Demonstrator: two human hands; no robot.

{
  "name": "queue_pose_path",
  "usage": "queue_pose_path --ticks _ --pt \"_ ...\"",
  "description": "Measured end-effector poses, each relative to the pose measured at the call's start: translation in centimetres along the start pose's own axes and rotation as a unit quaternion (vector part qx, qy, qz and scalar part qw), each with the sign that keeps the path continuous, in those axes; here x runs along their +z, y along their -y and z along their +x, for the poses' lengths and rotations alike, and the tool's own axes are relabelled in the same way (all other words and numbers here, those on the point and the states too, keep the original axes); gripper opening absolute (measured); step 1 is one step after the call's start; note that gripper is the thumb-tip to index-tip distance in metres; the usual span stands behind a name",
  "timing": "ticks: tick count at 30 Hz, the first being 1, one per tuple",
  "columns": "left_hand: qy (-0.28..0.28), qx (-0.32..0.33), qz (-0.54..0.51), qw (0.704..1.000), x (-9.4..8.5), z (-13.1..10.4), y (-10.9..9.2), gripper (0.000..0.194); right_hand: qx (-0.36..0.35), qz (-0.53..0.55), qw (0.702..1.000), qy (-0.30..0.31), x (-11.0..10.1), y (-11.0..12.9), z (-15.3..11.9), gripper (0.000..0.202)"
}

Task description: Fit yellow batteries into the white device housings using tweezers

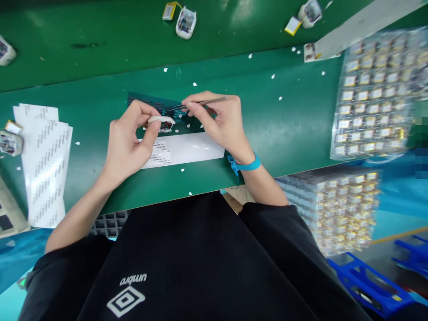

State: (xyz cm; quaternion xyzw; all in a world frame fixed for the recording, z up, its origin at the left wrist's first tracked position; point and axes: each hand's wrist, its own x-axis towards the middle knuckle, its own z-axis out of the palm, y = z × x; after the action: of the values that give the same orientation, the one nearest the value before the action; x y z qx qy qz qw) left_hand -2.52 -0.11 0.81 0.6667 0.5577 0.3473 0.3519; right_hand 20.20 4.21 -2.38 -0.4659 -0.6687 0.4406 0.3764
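Head view, the only 1: grips a small white case in the left hand, pinched between thumb and fingers, tilted, with circuit parts showing on the open side. Holds the tweezers in the right hand, thumb and fingers closed on the shaft, tips pointing left over a dark sheet, just beside the case. Hard to tell, with tips so thin against that background, between touching the sheet and hovering over it. Below, partly hidden by the left hand, a white label sheet flat on the green table.

Could scratch or snag the circuit parts by letting the tips swing too far left, so near the open side. Could drop the case onto the table through too light a pinch, held as it is by the fingertips alone. Could lose grip on anything small through uneven pressure on the tweezers. Could carry a stray mark into the case by brushing the loose-looking white dots scattered near both hands. Could crease or shift the label sheet by lowering the left hand onto it. Could catch the cord of the blue wrist strap on the table edge by pulling the right arm back carelessly.
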Motion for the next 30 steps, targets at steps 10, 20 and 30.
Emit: queue_pose_path --ticks 10,20,30 --pt "0.063 0.024 0.059 0.996 1.1 1.1 3.4 0.013 -0.007 -0.013 1.000 0.017 0.8 -1.3 -0.1 0.030" --pt "0.111 0.075 0.087 0.987 0.3 1.6 2.0 0.012 -0.139 -0.096 0.983 -0.073 -1.1 -1.4 0.8 0.030" --pt "-0.100 -0.216 -0.358 0.903 -1.4 2.7 1.8 0.016 -0.168 -0.144 0.975 0.009 1.3 1.7 -0.8 0.041"
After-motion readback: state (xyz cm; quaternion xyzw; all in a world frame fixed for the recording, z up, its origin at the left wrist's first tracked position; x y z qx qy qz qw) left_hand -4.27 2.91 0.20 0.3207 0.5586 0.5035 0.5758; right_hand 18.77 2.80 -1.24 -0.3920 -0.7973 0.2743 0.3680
